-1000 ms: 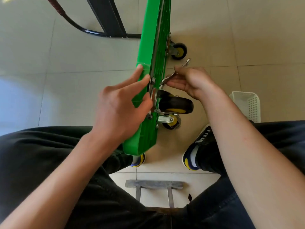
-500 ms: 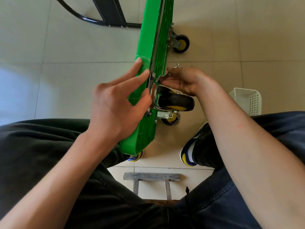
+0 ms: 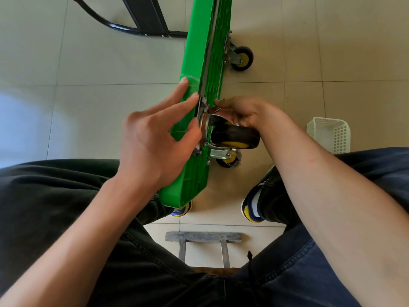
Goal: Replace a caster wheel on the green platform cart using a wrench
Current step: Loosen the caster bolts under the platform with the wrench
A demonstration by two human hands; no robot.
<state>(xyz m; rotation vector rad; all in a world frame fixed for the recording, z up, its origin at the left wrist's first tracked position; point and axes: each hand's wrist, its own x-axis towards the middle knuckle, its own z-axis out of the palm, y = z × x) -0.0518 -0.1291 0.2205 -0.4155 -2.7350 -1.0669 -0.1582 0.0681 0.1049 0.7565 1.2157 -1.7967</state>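
The green platform cart point(image 3: 194, 120) stands on its edge on the tiled floor point(image 3: 66, 85), running from near the person's knees toward the far side, its ribbed underside facing right. The left hand point(image 3: 155, 138) rests against the cart's smooth left face with straight, spread fingers and the thumb pressed near the mounting plate, holding nothing. On the right side, a black caster wheel point(image 3: 234, 137) with a yellow hub sits against the underside, and the right hand point(image 3: 247, 111) curls just above it, fingertips pinching a thin metal wrench point(image 3: 215, 110) at the wheel's bracket; most of the tool is hidden by the fingers. A second caster point(image 3: 230, 159) shows below, and another point(image 3: 242, 58) farther away. A white perforated basket point(image 3: 329, 134) stands at right, and a grey metal stool frame point(image 3: 203, 237) lies between the legs
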